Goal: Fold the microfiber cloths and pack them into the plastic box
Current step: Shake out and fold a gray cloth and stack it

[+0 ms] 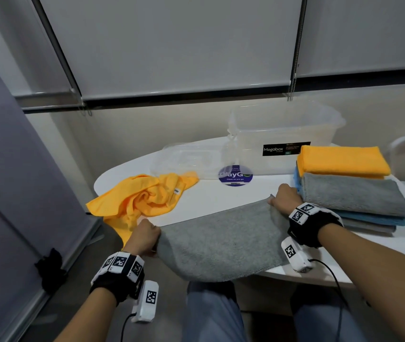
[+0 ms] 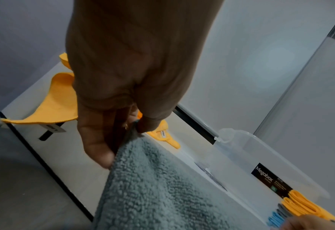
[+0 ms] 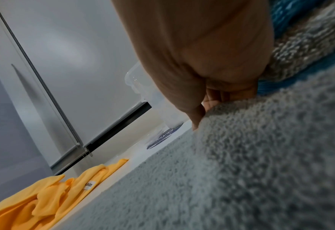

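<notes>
Grey cloth [image 1: 221, 240] mid-fold on worktop [image 1: 211, 196], both hands' fingers [image 2: 96, 149] clamped on far corners. Folded stack [image 1: 351, 191] right of fingers. Crumpled orange cloth [image 1: 142, 196] left, unfolded. Plastic box [image 1: 282, 139] beyond, apparently empty; packing remains.

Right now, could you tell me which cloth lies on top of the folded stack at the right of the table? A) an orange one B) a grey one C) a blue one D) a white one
A: in the head view an orange cloth tops the folded stack, with a grey cloth beneath it and blue layers lower down.
</notes>
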Demonstrator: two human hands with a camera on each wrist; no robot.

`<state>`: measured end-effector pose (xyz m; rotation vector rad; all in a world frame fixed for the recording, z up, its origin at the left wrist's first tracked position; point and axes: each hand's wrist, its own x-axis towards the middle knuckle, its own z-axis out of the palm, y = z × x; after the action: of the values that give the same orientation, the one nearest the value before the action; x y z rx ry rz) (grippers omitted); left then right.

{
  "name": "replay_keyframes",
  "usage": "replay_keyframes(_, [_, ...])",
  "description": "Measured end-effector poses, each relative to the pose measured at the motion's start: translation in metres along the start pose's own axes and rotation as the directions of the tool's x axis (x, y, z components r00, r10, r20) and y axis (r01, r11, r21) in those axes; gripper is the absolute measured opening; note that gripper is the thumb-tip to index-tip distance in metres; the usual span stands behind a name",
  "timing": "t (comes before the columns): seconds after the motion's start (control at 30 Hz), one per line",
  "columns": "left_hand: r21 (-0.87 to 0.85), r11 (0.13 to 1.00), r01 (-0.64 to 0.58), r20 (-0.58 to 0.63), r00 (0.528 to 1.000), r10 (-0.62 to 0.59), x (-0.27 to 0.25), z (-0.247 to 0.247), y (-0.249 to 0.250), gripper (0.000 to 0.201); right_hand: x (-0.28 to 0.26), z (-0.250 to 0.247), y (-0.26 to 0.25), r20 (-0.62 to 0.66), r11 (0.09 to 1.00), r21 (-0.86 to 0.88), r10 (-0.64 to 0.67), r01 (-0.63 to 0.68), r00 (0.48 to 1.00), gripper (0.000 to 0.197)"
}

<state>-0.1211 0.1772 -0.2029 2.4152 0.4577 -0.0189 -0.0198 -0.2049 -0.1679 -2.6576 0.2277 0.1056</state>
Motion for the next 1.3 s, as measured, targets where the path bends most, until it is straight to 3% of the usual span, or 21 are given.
replay_keyframes(0.07, [0.042,0.999,0.012,-0.01,1.0,-0.012,0.003,-0.006,-0.003,0.027,-0.001,-0.002,0.001,-0.006,1.0,-0.001,0.014,-0.014,1.0,0.039])
replay_keyframes(0.13, [0.114,0.993,0.016,-0.053,0.999,-0.01,0.002,-0.012,-0.001,0.022,-0.003,-0.004,-0.001,-0.006,1.0,-0.02,0.002,-0.003,1.0,0.032])
replay_keyframes(0.2, [0.214,0.977,-0.013,-0.098,0.995,0.035,-0.003,-0.017,0.01,0.031,-0.006,-0.003,-0.003,0.0,1.0,-0.008,0.01,-0.01,1.0,0.025])
replay_keyframes(0.3, [0.285,0.951,-0.122,-0.1,0.983,0.156,-0.006,-0.018,0.036,0.036,-0.01,-0.004,-0.006,0.003,1.0,0.025,0.017,-0.017,1.0,0.022])
replay_keyframes(0.4, [0.198,0.945,-0.261,-0.013,0.963,0.268,-0.004,-0.01,0.073,0.024,-0.011,-0.01,-0.011,0.026,0.99,0.138,0.006,-0.01,1.0,0.024])
replay_keyframes(0.53, [-0.006,0.893,-0.45,0.114,0.887,0.447,-0.003,0.0,0.134,0.019,-0.018,-0.024,-0.032,0.032,0.929,0.357,-0.123,0.103,0.992,0.03])
replay_keyframes(0.6, [-0.101,0.868,-0.487,0.188,0.847,0.497,-0.003,0.003,0.161,0.034,-0.027,-0.036,-0.047,0.014,0.885,0.418,-0.231,0.204,0.973,0.03])
replay_keyframes(0.73, [-0.202,0.809,-0.553,0.321,0.743,0.588,-0.006,-0.002,0.203,0.077,-0.049,-0.064,-0.077,0.032,0.777,0.516,-0.439,0.362,0.898,0.047])
replay_keyframes(0.83, [-0.328,0.766,-0.552,0.338,0.689,0.641,-0.01,-0.015,0.219,0.073,-0.058,-0.085,-0.092,0.037,0.726,0.546,-0.518,0.417,0.855,0.046])
replay_keyframes(0.97, [-0.45,0.73,-0.515,0.261,0.706,0.659,-0.016,-0.039,0.229,0.047,-0.059,-0.107,-0.096,0.017,0.677,0.614,-0.525,0.406,0.851,0.044])
replay_keyframes(1.07, [-0.487,0.696,-0.528,0.138,0.74,0.658,-0.014,-0.059,0.229,0.043,-0.057,-0.116,-0.087,0.113,0.681,0.632,-0.553,0.37,0.826,0.044])
replay_keyframes(1.17, [-0.592,0.624,-0.51,-0.032,0.788,0.615,-0.011,-0.082,0.229,0.044,-0.056,-0.12,-0.076,0.189,0.707,0.576,-0.603,0.41,0.775,0.03])
replay_keyframes(1.3, [-0.642,0.576,-0.507,-0.109,0.803,0.585,-0.01,-0.114,0.229,0.048,-0.046,-0.133,-0.074,0.087,0.675,0.628,-0.554,0.386,0.828,0.019])
